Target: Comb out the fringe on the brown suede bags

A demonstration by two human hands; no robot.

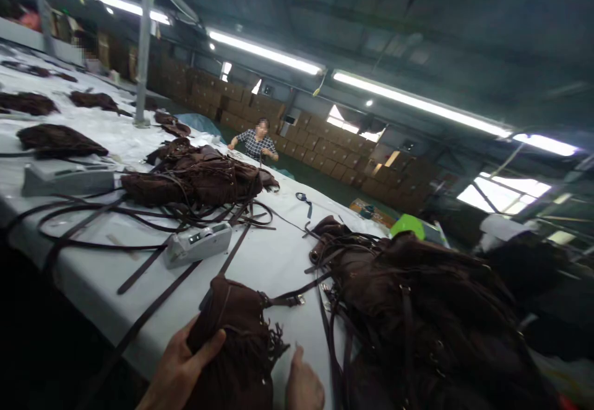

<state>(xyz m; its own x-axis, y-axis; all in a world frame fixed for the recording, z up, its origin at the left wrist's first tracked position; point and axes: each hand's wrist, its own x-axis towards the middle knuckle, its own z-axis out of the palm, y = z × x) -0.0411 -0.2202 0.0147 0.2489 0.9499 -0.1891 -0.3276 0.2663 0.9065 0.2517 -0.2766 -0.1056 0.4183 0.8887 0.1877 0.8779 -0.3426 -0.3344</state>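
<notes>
A dark brown bag (236,311) with a fringe and a buckled strap is at the table's near edge. My left hand (179,360) grips its left side, thumb on top and the other fingers mostly hidden behind it. Just right of the bag's fringe is my right hand (304,382), closed, with a finger and thumb together at the tip. Whatever it pinches, if anything, is too small to name. The buckled strap (288,300) runs from the bag's upper corner to the right.
A big heap of brown bags (417,298) lies on the right. Another pile (199,175), loose straps and a grey tape dispenser (199,244) are ahead on the white table (260,258). A second dispenser (67,178) stands left. A person (254,143) works across the table.
</notes>
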